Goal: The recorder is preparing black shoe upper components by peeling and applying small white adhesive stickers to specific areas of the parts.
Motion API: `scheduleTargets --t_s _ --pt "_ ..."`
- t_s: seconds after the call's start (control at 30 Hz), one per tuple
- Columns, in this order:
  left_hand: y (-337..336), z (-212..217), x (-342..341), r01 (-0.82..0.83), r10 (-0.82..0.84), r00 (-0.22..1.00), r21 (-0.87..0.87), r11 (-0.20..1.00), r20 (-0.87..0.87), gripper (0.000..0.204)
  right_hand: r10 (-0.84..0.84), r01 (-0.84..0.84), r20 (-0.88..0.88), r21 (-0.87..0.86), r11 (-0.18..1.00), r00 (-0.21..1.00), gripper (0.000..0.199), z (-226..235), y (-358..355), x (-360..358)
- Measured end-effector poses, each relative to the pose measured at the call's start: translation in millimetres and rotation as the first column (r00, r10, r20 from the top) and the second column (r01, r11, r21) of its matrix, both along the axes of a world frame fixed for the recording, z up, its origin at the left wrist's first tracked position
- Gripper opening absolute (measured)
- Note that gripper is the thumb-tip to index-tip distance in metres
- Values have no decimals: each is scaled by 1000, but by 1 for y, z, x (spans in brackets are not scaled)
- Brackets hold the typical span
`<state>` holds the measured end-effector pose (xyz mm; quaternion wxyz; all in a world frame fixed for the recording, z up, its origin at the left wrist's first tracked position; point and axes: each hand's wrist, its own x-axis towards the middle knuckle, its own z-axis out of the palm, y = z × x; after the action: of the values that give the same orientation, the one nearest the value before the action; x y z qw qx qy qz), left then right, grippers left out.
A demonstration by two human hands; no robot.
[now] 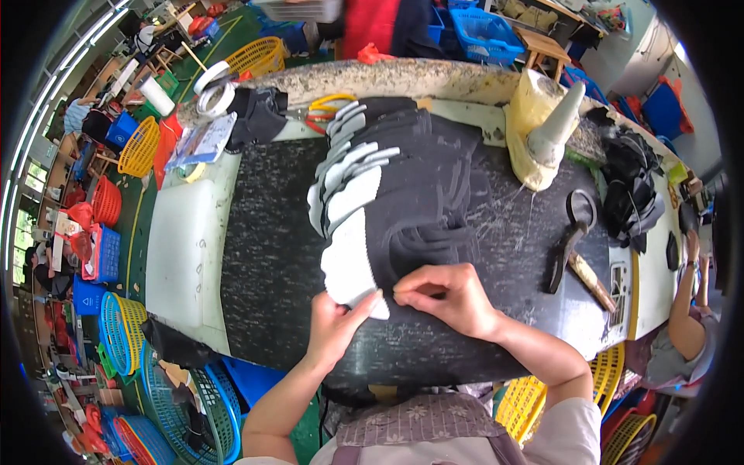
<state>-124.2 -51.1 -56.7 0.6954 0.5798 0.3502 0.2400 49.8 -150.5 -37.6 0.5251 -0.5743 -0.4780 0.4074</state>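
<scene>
A stack of black fabric pieces (426, 167) with white, zigzag-edged ends lies fanned out on the dark worktop (271, 232). The nearest white end (349, 256) faces me, broad and flat. My left hand (333, 329) pinches its lower tip between thumb and fingers. Just to the right, my right hand (457, 298) is closed in a pinch beside the black part of the same piece. Whatever sits between those right fingertips is too small to make out. Folded black edges (434, 244) show just above my right hand.
Yellow-handled scissors (333, 101) lie behind the stack. To the right are a glue-smeared yellow pot (535, 132) with a pale cone, a hammer (593, 283) and a black-handled tool (570, 240). A white block (178, 256) stands left; baskets (190, 411) surround the table.
</scene>
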Motion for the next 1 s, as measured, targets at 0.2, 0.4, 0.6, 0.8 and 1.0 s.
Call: scheduleTargets --t_s 0.2,0.4,0.6,0.8,1.0 --pt "-15 10 -22 40 1 995 -408 912 100 9 -36 30 -365 -23 999 930 9 3 -31 -10" --pt "-46 3 -35 59 -21 992 -301 952 128 8 -70 47 -466 -60 997 882 13 -5 -46 -22" --pt "-52 12 -34 8 37 993 -362 932 116 8 -108 85 -487 -70 994 867 12 -7 -54 -26" --pt "-55 14 -37 57 -36 993 -182 982 112 10 -127 107 -492 -68 992 861 11 1 -56 -32" --pt "-60 12 -37 88 -83 992 -47 995 98 11 -135 160 -227 99 982 965 15 -9 -55 -37"
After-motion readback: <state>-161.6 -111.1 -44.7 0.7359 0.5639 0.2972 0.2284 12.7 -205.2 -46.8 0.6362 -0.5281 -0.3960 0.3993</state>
